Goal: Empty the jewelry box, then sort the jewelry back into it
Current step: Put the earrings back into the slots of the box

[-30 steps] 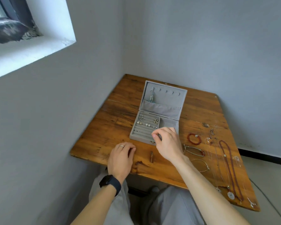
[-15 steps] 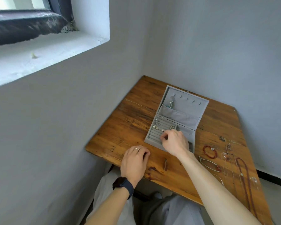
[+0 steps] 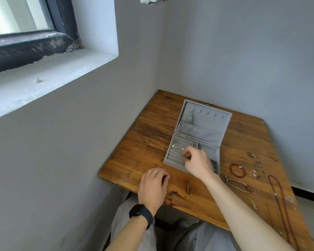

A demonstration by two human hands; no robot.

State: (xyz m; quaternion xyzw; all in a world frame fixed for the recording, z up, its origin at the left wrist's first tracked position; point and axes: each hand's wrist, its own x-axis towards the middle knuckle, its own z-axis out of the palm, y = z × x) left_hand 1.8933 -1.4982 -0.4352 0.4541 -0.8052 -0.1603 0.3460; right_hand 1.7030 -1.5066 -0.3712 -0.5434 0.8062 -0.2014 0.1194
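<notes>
A wooden tabletop (image 3: 150, 142) was seen beneath both hands. The open grey jewelry box (image 3: 209, 122) was found under and beyond the right hand (image 3: 198, 163), with its lid opened away from that hand. The right hand was held over the ridged rows, fingers curled and fingertips drawn together; whether anything was pinched between them could not be told. The left hand (image 3: 152, 187) was rested on the tabletop to the near left of the right hand, apart from the box, fingers loosely bent and nothing held. To the right of the right hand, a long dark-red necklace (image 3: 279, 192), a red bead bracelet (image 3: 237, 170) and a thin silver bracelet (image 3: 237, 183) were laid out. Small earrings (image 3: 177, 142) were seated in the rows just beyond the right hand's fingertips.
</notes>
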